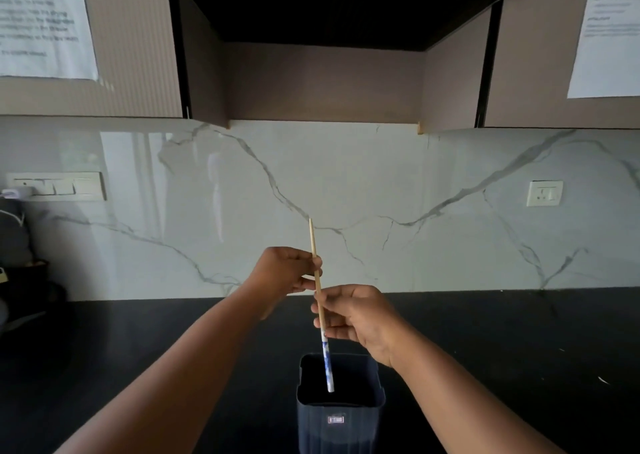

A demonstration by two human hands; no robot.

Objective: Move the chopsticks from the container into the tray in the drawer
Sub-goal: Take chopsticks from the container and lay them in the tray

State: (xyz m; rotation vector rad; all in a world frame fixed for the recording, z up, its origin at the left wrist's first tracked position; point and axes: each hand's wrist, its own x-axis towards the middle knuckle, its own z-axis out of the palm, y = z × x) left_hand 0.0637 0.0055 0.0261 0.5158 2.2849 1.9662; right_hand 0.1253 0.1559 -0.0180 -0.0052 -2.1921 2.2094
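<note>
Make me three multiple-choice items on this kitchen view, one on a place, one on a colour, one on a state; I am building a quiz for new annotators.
1. Where is the chopstick's patterned lower end?
A. over the open container
B. flat on the counter
C. inside a drawer

2. What colour is the container?
A. white
B. dark blue-grey
C. red

3. How is the chopstick held?
A. by the left hand only
B. by nobody
C. by both hands

Key:
1 A: its blue-and-white end hangs in the container's mouth.
2 B: its ribbed wall looks dark blue-grey against the black counter.
3 C: the left hand pinches it higher up, the right hand lower down.
</note>
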